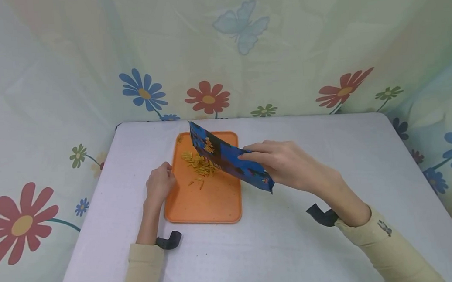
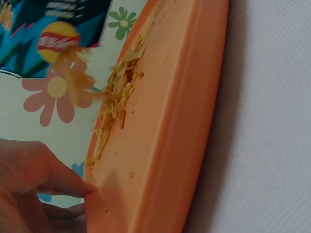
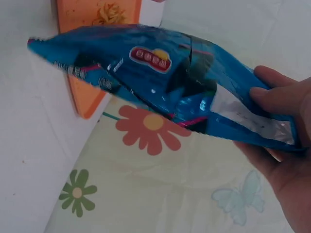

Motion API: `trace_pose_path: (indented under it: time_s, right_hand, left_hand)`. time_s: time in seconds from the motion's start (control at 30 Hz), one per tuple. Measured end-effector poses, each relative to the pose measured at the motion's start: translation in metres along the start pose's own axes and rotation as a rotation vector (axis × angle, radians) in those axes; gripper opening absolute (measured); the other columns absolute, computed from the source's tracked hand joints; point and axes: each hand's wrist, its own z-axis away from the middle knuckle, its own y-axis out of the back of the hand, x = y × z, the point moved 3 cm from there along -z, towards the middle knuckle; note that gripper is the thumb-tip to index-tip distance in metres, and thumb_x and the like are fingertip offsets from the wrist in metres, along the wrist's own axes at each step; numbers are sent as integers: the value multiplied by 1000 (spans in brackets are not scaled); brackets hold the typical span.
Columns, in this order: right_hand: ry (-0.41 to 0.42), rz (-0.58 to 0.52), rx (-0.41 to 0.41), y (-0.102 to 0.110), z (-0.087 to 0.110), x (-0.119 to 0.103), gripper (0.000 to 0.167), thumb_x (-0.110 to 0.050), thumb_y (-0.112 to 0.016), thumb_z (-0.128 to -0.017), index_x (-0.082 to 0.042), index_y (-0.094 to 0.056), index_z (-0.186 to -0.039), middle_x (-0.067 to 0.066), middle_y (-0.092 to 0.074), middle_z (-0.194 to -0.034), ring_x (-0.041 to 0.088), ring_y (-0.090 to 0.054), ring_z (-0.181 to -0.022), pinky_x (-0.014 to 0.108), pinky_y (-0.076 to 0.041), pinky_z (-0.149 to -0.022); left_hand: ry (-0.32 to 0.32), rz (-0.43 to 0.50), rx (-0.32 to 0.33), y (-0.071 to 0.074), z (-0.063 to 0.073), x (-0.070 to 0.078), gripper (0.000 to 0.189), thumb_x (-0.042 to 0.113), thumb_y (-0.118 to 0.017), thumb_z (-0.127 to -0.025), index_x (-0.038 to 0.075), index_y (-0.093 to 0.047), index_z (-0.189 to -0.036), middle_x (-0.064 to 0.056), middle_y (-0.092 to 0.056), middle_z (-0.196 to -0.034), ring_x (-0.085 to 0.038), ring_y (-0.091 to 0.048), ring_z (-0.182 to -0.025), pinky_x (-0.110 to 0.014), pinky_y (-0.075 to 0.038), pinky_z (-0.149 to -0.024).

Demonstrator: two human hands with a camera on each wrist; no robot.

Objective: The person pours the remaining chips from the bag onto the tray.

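A blue snack bag (image 1: 233, 160), printed with a red and yellow logo, is tilted over an orange tray (image 1: 203, 206). My right hand (image 1: 288, 165) grips the bag by its right end, thumb and fingers around it in the right wrist view. A pile of thin yellow snack sticks (image 1: 200, 164) lies on the upper part of the tray. Blurred sticks (image 2: 73, 80) drop through the air below the bag in the left wrist view. At the tray's left rim, my left hand (image 1: 160, 182) pinches the edge, its thumb on top. The bag's far opening is partly hidden.
The tray rests on a table with a white cloth (image 1: 269, 251). A curtain with printed flowers and a butterfly (image 1: 241, 26) hangs behind and at the sides. Black straps (image 1: 170, 241) sit at both wrists. Small crumbs dot the tray and cloth.
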Motion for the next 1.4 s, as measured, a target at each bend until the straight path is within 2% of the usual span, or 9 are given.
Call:
trace_pose_path:
  time_s: [0.27,0.57,0.7,0.9,1.03,1.13,1.4]
  right_hand:
    - [-16,-3,-4,0,1,-1,43,7,-78,-83,-7,-73,-124,14,-72,-124,29,-72,-106,37,-62,-78]
    - [-50,10,-49,3,2,-3,40,2,-78,-85,-8,-74,-123,14,-72,-123,28,-73,-104,37,-62,-80]
    - [-28,18,-41,4,2,-4,38,3,-77,-85,-8,-74,-122,14,-73,-122,28,-73,-105,37,-62,-80]
    - [3,11,-22,3,1,-4,39,5,-78,-84,-7,-74,-121,14,-73,-121,28,-74,-103,37,-62,-79]
    - [0,9,-33,3,0,-4,39,5,-78,-84,-7,-74,-121,13,-73,-120,27,-74,-102,35,-62,-78]
    - [-9,-12,-8,4,1,-4,40,6,-79,-83,-6,-74,-121,13,-73,-120,27,-75,-101,35,-62,-78]
    - [29,4,11,6,-1,-5,40,8,-78,-82,-6,-74,-120,14,-73,-120,27,-75,-101,36,-62,-77]
  left_hand:
    - [-7,-12,1,1,0,0,31,3,-54,-96,-4,-62,-124,-18,-70,-93,-21,-59,-66,-29,-44,-57]
    - [-36,3,20,1,2,0,30,3,-54,-96,-6,-62,-122,-20,-71,-92,-20,-58,-63,-28,-43,-55]
    - [-66,7,39,2,3,1,28,1,-53,-95,-8,-63,-120,-23,-73,-96,-20,-58,-61,-30,-44,-53]
    - [-47,8,32,2,3,3,29,3,-54,-96,-7,-63,-122,-24,-73,-103,-23,-63,-67,-32,-49,-59]
    - [-44,10,23,2,3,4,30,3,-53,-96,-7,-63,-123,-23,-73,-101,-22,-62,-65,-31,-47,-58]
    - [-49,7,23,3,3,4,30,2,-53,-95,-7,-63,-122,-23,-73,-99,-20,-59,-62,-30,-45,-56]
    - [-43,-8,21,5,2,1,30,1,-53,-94,-6,-64,-122,-21,-72,-96,-20,-57,-61,-29,-43,-54]
